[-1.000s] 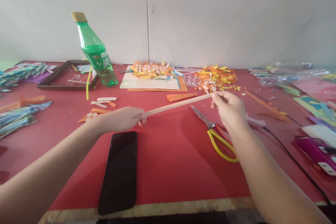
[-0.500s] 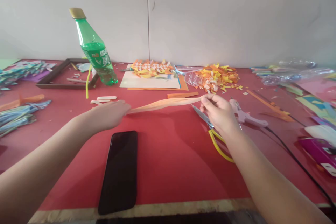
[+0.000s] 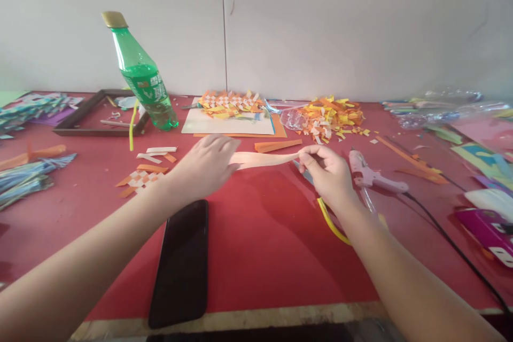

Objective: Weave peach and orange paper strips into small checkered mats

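A pale orange bundle of paper strips (image 3: 266, 160) stretches between my two hands, a little above the red table. My right hand (image 3: 326, 171) pinches its right end between thumb and fingers. Around the left part of the strips my left hand (image 3: 208, 165) is closed, its back toward me and the fingertips partly hidden. Scissors with yellow handles (image 3: 331, 223) lie under my right hand, their blades mostly covered. Just behind the strips rests a folded orange paper strip (image 3: 278, 145). A woven orange-and-white paper piece (image 3: 145, 177) lies left of my left wrist.
A black phone (image 3: 180, 267) lies near the front edge. Right of my right hand is a glue gun (image 3: 371, 173) with a cord. Behind stand a green bottle (image 3: 146, 85), a dark frame (image 3: 96, 131), and a heap of orange and yellow paper scraps (image 3: 336, 117).
My left hand has moved right along the strips, closer to my right hand, uncovering the woven piece. The right hand has shifted slightly left and still holds its end.
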{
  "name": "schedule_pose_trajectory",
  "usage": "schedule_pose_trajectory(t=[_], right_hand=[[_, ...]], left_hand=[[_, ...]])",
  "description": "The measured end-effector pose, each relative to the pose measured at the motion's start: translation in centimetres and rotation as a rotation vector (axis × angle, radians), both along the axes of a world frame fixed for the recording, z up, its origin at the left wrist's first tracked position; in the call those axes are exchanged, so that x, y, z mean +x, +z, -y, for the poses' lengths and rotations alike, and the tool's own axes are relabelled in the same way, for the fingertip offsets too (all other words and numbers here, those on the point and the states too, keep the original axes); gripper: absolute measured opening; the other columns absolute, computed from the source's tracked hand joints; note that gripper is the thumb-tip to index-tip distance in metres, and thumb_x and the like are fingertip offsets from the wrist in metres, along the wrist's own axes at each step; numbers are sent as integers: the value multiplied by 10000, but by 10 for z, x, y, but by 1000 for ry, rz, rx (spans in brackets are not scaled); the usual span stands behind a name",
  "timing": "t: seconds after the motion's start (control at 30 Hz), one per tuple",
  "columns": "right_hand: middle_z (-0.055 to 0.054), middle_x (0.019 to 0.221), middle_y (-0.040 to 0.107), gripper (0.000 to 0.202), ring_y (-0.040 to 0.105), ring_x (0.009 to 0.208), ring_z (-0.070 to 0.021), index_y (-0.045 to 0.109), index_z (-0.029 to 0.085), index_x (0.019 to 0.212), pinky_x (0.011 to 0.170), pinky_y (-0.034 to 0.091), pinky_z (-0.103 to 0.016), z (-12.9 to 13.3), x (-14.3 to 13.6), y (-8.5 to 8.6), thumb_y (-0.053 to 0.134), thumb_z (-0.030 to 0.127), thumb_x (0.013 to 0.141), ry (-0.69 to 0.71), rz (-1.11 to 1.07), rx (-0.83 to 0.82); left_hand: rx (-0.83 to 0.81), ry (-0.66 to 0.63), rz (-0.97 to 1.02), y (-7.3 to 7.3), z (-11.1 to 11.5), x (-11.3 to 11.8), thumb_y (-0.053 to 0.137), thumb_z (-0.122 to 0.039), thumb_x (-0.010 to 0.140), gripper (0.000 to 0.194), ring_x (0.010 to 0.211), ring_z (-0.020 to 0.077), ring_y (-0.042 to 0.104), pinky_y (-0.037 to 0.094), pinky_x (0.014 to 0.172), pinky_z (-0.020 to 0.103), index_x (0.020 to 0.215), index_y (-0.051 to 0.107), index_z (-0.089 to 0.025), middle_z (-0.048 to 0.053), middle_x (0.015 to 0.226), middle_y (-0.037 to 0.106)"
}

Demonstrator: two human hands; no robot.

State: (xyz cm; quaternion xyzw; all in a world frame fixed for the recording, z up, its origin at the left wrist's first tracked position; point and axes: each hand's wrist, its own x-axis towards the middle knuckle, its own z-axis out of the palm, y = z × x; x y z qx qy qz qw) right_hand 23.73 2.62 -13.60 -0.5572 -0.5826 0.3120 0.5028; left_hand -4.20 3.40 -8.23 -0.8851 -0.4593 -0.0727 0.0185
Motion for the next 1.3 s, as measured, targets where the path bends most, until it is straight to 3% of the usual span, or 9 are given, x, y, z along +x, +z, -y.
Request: schedule_pose_trajectory(t=[0.13,0.23,0.37,0.53,0.67,0.8,0.97,1.2,1.3], right_hand=[[25,636,599,166,579,612,-138,650,217,841,624,445,-264,5,-5,7,645,369,908,58,55,79],[17,655,596,192,589,616,-147,650,222,841,620,463,-271,5,-4,8,640,400,912,75,69,109],[16,665,596,192,594,611,-146,656,228,853,609,468,-268,4,0,7,649,411,911,77,57,114],[16,672,609,154,595,610,-134,663,223,849,606,478,-257,3,0,9,637,357,920,93,81,117],[-31,852,694,125,653,683,-149,690,217,901,652,544,-280,4,-1,13,644,333,904,100,178,127],[-96,1167,702,264,698,991,-223,678,233,1149,848,582,-366,5,-1,16,651,260,888,148,380,339],[-63,942,772,214,715,905,-227,748,250,932,832,562,-378,6,-2,13,554,159,930,187,617,519],[-44,923,795,181,737,857,-233,779,255,939,790,564,-358,4,0,3,623,173,897,114,706,339],[-47,904,799,169,743,829,-234,793,243,907,773,565,-347,1,2,-1,651,157,876,120,733,249]], left_hand=[[94,-267,167,-14,-10,35,444,-327,1025,385,1321,322,481,347,1127,477,1326,527,-101,177,1347,621],[-9,-344,253,-19,-14,56,425,-321,1035,360,1211,296,575,396,1076,464,1297,536,-100,175,1272,664],[-208,-252,285,-12,-14,72,368,-312,1047,332,1040,249,646,507,869,354,1267,544,-137,108,1070,721],[-236,-145,133,-9,-14,71,334,-213,1014,256,828,223,690,484,634,301,1145,550,-183,83,1034,714],[-199,-120,49,-10,-15,69,398,-137,945,251,858,247,705,469,600,293,1153,529,-190,100,1107,703],[-178,-99,-32,-7,-12,70,415,-98,909,266,814,251,711,469,580,293,1133,533,-177,104,1077,707],[-169,-120,-94,-6,-11,72,412,-68,917,274,823,232,710,486,593,284,1137,527,-184,88,1085,701],[-120,-117,-171,-21,-12,70,404,-52,950,239,1040,268,655,531,669,313,1098,549,-170,114,1110,671],[-86,-99,-213,-30,-16,60,408,-56,955,226,1029,271,642,538,675,322,1065,569,-170,125,1098,661]])
